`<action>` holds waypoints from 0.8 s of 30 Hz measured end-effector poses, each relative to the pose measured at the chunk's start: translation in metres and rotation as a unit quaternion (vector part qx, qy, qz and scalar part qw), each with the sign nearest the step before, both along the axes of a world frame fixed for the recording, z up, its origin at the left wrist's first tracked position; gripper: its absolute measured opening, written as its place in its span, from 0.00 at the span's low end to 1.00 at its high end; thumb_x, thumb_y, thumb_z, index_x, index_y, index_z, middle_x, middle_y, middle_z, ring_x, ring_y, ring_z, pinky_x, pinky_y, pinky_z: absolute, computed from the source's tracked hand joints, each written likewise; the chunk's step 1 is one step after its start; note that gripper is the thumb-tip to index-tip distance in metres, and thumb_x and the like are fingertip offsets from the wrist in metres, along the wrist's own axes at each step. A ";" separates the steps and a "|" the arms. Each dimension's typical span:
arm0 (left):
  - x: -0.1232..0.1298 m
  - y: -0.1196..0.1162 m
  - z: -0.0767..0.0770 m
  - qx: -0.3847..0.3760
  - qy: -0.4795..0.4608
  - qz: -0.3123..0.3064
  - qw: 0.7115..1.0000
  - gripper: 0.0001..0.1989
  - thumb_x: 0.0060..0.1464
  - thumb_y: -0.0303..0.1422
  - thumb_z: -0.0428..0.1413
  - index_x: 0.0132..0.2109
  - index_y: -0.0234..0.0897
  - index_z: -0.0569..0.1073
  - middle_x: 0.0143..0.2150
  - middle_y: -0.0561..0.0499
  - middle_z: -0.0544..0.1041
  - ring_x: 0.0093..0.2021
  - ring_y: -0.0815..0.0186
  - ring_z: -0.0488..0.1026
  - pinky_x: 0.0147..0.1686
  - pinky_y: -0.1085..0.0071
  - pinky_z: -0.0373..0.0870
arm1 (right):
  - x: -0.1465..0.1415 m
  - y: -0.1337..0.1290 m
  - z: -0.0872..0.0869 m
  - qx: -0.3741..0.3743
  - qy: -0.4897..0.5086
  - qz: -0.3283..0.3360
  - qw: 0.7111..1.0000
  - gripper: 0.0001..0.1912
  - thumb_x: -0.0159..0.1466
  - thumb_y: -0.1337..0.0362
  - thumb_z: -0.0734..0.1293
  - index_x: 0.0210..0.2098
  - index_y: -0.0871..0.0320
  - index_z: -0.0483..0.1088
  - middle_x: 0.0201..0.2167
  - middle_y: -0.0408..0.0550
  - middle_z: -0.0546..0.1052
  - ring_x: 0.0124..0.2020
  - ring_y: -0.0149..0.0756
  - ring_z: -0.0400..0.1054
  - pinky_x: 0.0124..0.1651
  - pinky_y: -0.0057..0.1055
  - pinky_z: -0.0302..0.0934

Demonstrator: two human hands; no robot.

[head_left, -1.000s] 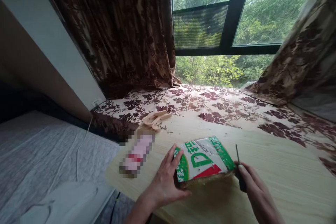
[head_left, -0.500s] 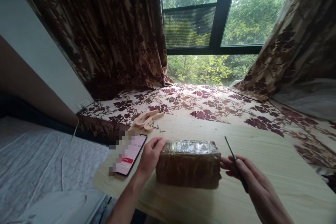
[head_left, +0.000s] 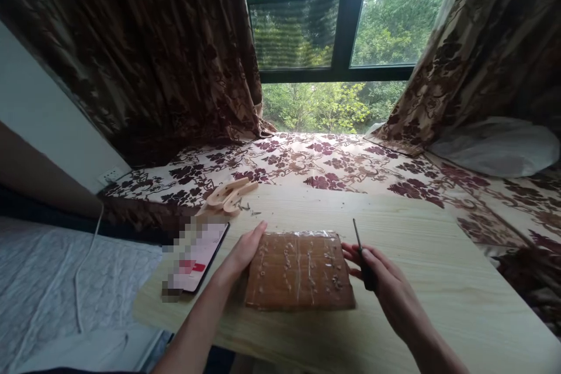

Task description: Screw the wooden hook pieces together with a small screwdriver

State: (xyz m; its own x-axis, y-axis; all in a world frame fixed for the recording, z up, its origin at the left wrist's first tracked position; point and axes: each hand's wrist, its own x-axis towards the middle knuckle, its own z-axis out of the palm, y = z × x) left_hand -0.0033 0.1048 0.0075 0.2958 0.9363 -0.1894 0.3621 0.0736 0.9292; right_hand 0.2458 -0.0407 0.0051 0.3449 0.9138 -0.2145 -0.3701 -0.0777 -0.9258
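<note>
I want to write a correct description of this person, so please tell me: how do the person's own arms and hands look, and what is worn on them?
The left hand and right hand wear no gloves. The left forearm and right forearm are slim and bare where visible. No sleeve, watch or bracelet shows.

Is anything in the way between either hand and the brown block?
Nothing visible. The left hand is at the brown block's left edge; the right hand, holding a dark-handled tool, has its fingers by the right edge. The phone and wooden pieces lie off to the left, outside both gaps.
</note>
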 end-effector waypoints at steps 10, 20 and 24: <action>0.002 -0.007 0.008 -0.011 -0.019 0.003 1.000 0.17 0.60 0.41 0.52 0.51 0.35 0.68 0.51 0.46 0.70 0.48 0.59 0.70 0.47 0.55 0.68 | 0.002 -0.005 0.000 -0.015 0.009 -0.014 1.000 0.17 0.56 0.50 0.68 0.38 0.56 0.74 0.49 0.53 0.75 0.52 0.48 0.66 0.47 0.39 0.64; -0.003 -0.024 0.015 -0.025 -0.056 -0.038 0.997 0.26 0.56 0.53 0.46 0.42 0.36 0.76 0.42 0.48 0.79 0.46 0.58 0.73 0.47 0.64 0.67 | 0.003 -0.010 -0.006 -0.056 0.000 -0.021 0.998 0.20 0.55 0.50 0.70 0.39 0.58 0.75 0.47 0.55 0.76 0.49 0.49 0.68 0.43 0.39 0.66; -0.007 -0.026 0.012 -0.016 -0.037 -0.041 0.998 0.18 0.59 0.43 0.51 0.49 0.35 0.71 0.45 0.47 0.75 0.45 0.61 0.73 0.45 0.59 0.69 | 0.003 -0.011 -0.006 -0.068 -0.003 -0.032 0.997 0.20 0.54 0.49 0.70 0.38 0.57 0.75 0.45 0.53 0.77 0.45 0.45 0.69 0.37 0.33 0.67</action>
State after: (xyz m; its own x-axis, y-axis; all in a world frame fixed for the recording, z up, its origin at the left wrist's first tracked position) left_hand -0.0101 0.0784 0.0196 0.3855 0.9020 -0.1945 0.2990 0.0773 0.9511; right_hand 0.2486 -0.0521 -0.0014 0.4036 0.8523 -0.3329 -0.3725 -0.1792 -0.9106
